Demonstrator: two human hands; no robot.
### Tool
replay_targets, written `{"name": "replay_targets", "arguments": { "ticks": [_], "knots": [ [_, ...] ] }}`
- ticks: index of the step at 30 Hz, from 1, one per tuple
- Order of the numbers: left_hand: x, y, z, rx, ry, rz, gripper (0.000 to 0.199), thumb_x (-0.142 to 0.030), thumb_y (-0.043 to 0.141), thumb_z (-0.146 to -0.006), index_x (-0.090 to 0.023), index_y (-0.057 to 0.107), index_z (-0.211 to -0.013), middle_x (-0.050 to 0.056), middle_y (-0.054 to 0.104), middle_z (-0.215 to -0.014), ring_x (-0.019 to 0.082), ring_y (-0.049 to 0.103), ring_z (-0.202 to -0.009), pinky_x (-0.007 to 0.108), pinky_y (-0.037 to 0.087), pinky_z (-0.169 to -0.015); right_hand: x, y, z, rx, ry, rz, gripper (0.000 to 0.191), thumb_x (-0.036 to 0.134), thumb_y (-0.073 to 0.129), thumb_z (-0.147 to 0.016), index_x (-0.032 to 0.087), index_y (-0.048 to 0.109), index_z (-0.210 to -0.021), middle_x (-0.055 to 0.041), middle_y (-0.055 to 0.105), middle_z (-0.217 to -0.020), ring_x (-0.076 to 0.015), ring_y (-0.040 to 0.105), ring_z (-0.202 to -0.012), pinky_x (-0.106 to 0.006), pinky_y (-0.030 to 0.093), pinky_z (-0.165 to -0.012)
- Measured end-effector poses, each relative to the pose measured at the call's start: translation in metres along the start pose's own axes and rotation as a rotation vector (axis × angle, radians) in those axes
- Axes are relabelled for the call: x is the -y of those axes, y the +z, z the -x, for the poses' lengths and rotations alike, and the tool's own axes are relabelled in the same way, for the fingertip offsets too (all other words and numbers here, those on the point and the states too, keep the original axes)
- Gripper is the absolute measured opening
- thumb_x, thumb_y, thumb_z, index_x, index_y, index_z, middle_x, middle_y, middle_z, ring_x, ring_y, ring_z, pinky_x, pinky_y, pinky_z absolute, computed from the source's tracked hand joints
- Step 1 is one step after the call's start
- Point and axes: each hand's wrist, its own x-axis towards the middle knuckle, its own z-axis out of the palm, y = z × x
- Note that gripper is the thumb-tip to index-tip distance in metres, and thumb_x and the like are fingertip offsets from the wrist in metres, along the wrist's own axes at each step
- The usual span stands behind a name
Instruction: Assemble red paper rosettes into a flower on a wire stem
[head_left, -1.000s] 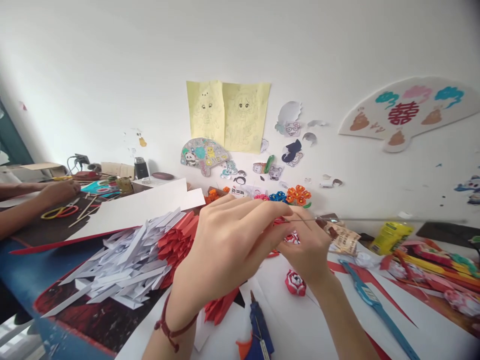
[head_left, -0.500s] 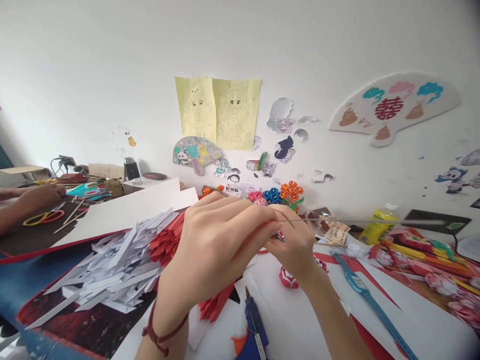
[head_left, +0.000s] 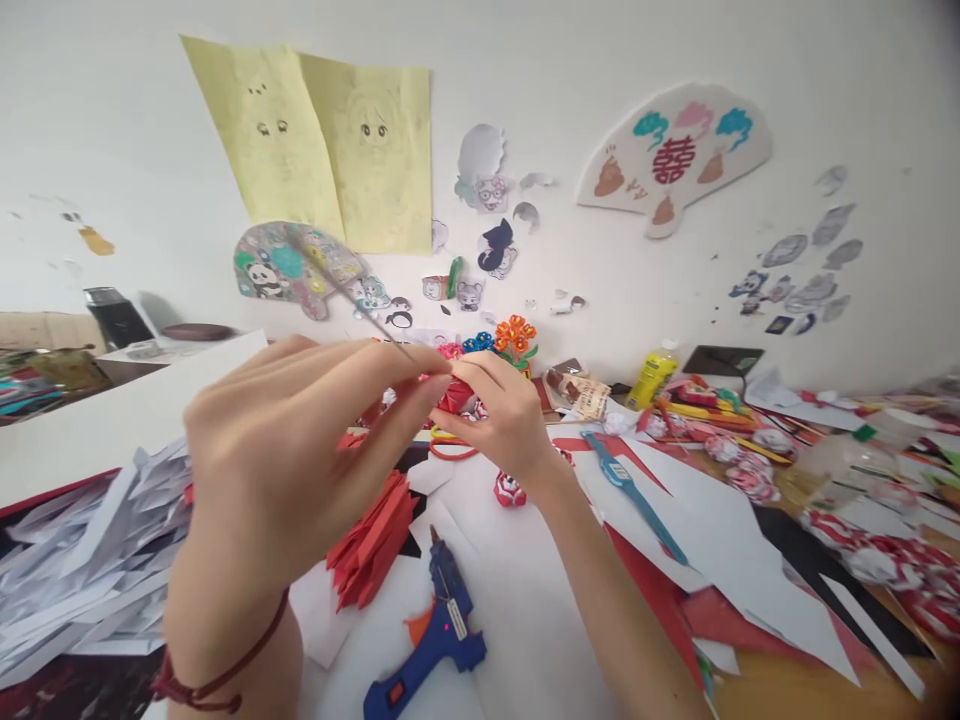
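Note:
My left hand [head_left: 300, 460] is closed in a pinch on a thin grey rod [head_left: 352, 300], which slants up and left, blurred. Touching it at the fingertips, my right hand [head_left: 502, 420] is closed around a red folded paper piece [head_left: 454, 394], partly hidden by fingers. Below my hands, a blue glue gun [head_left: 439, 630] with an orange trigger lies on white paper, its small red light lit. Beside it is a pile of red paper strips [head_left: 371, 545]. A red-and-white paper flower [head_left: 510, 489] lies under my right wrist.
White folded strips [head_left: 97, 570] are heaped at the left. A blue watch [head_left: 634, 495] lies on paper at the right, with a yellow bottle [head_left: 652, 375] behind it. More paper flowers [head_left: 877, 560] cover the right side. Scissors handles [head_left: 452, 452] show behind my hands.
The view has swung right and closer. The thin rod, which stretched right from my hands, now points up and left from my left fingers. The red paper piece now shows in my right hand.

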Motion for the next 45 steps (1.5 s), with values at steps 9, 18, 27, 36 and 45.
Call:
{"name": "replay_targets", "arguments": {
  "ticks": [9,18,27,36,45],
  "knots": [
    [-0.0036,0.0057,0.0025,-0.004,-0.14,0.043,0.013,-0.025,0.073,-0.081,-0.03,0.074,-0.092,-0.004,0.072,-0.077,0.018,0.065,-0.075,0.034,0.048,-0.066,-0.0055,-0.006,0.001,0.048,0.0,0.028,0.026,0.038,0.06,-0.093,0.019,0.061,-0.11,-0.0086,0.066,-0.105,-0.0205,0.062,-0.102,-0.034,0.051,-0.093],
    [-0.0039,0.0085,-0.0002,-0.007,-0.055,-0.05,0.013,-0.025,0.07,-0.084,-0.029,0.072,-0.096,-0.006,0.072,-0.076,0.016,0.066,-0.073,0.029,0.044,-0.059,-0.0064,-0.0081,-0.0009,0.024,-0.017,0.029,0.025,0.039,0.057,-0.095,0.018,0.063,-0.108,-0.0105,0.067,-0.103,-0.0225,0.064,-0.098,-0.035,0.051,-0.089],
    [-0.0037,0.0079,0.0038,-0.011,-0.139,-0.095,0.015,-0.026,0.071,-0.084,-0.032,0.072,-0.097,-0.005,0.074,-0.083,0.017,0.067,-0.074,0.033,0.05,-0.067,-0.0061,-0.0058,-0.0001,-0.034,-0.052,0.106,0.025,0.036,0.058,-0.094,0.016,0.061,-0.109,-0.0102,0.068,-0.1,-0.0227,0.064,-0.095,-0.034,0.051,-0.085],
    [-0.0006,0.0091,0.0069,-0.006,-0.19,-0.113,0.018,-0.03,0.072,-0.082,-0.036,0.072,-0.099,-0.003,0.073,-0.081,0.02,0.069,-0.077,0.035,0.051,-0.07,-0.0045,-0.0058,-0.0002,-0.056,-0.064,0.163,0.023,0.033,0.059,-0.094,0.017,0.06,-0.11,-0.0102,0.067,-0.102,-0.0228,0.064,-0.098,-0.034,0.051,-0.089],
    [0.0013,0.0094,0.0049,0.004,-0.103,-0.102,0.02,-0.026,0.072,-0.083,-0.033,0.071,-0.101,-0.003,0.075,-0.086,0.018,0.069,-0.076,0.032,0.05,-0.069,-0.0058,-0.0047,0.0007,-0.069,-0.065,0.188,0.022,0.031,0.059,-0.093,0.016,0.061,-0.109,-0.01,0.067,-0.101,-0.0219,0.064,-0.095,-0.033,0.052,-0.085]
  ]
}}
